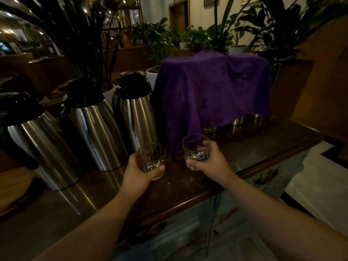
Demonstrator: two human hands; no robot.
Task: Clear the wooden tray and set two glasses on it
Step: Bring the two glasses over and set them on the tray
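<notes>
My left hand (138,175) grips a short clear glass (150,159) from below and behind, holding it upright above the dark wooden counter (254,147). A second clear glass (195,149) is held the same way in my right hand (211,162), a little higher and to the right. Both glasses look empty. At the far left edge lies a light wooden piece (13,187), possibly the tray; only part of it shows.
Three steel thermos jugs with black lids (133,112) (92,125) (41,146) stand in a row at the left. A purple cloth (212,91) covers more steel vessels behind the glasses. Potted plants (156,46) line the back. The counter's front edge runs diagonally below my hands.
</notes>
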